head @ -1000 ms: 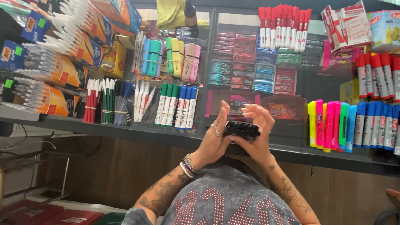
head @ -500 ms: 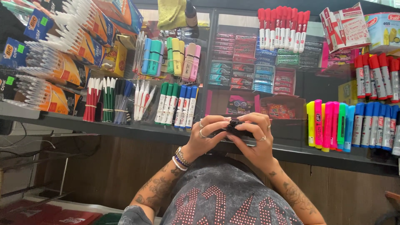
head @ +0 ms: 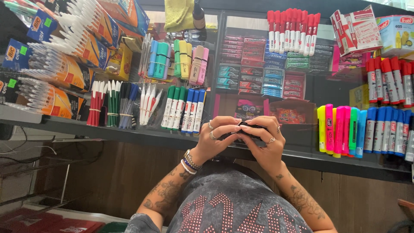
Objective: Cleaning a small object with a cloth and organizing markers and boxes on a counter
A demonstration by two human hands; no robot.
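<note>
Both hands, left hand (head: 215,137) and right hand (head: 265,140), pinch a small black object (head: 246,127) at its ends above the shelf (head: 129,134); it appears light, rigid, easily gripped.

Orange cardboard pen boxes (head: 64,69) with blue patches lean in tiers at the upper left, white pen caps sticking out of them. A yellow carton (head: 122,60) stands just beside them, further in. At the back centre, behind the glass, small flat packs (head: 263,64) are stacked in columns: pink and red at the left, teal and blue in the middle, green and dark ones to the right. Below them sits an open red-brown cardboard box (head: 290,115) with a bright picture on its front, near a pink card (head: 248,110). At the top right, a white box with red print (head: 354,31) tilts against a light blue and yellow box (head: 396,34). A yellow package (head: 359,96) stands behind the highlighters.
</note>
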